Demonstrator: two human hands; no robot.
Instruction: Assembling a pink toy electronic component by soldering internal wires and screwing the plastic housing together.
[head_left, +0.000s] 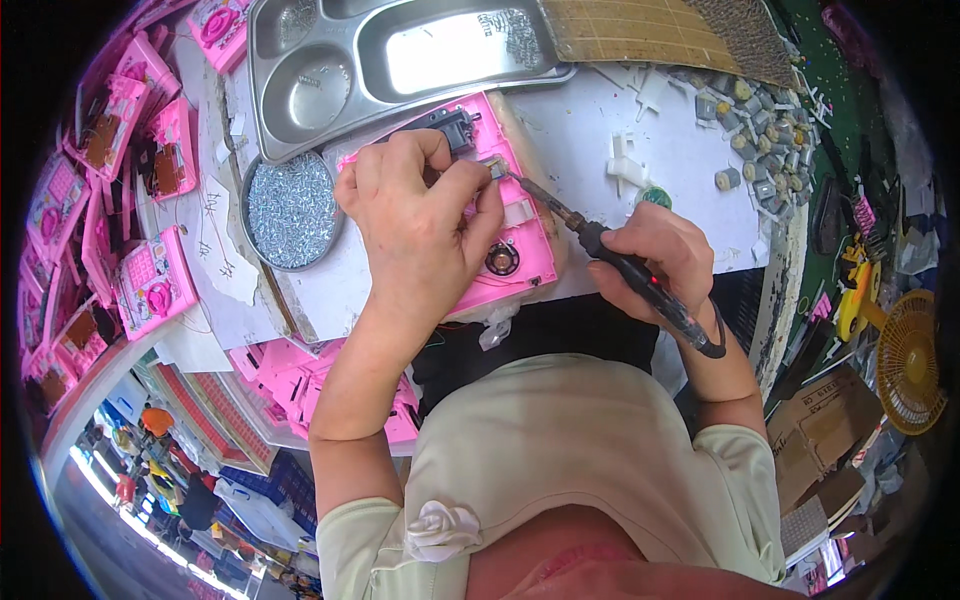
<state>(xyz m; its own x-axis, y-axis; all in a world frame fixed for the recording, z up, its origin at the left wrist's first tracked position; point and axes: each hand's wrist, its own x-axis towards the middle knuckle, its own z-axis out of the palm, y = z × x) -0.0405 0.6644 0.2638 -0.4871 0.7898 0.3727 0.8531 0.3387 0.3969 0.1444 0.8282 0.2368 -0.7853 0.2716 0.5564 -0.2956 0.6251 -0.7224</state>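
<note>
Right grip [672, 255] round black tool [622, 258] — left grip [415, 205] over pink casing [530, 262].

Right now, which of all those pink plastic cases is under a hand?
The open pink case mid-table, just right of the shiny metal bits. The person's left hand is over it; no hand is on the other pink cases.

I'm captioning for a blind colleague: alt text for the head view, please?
A person's right hand holds a black soldering iron, its tip at an open pink housing under the left hand. Around them sit a dish of small metal pieces, a compartmented metal tray and grey cylindrical parts.
</note>
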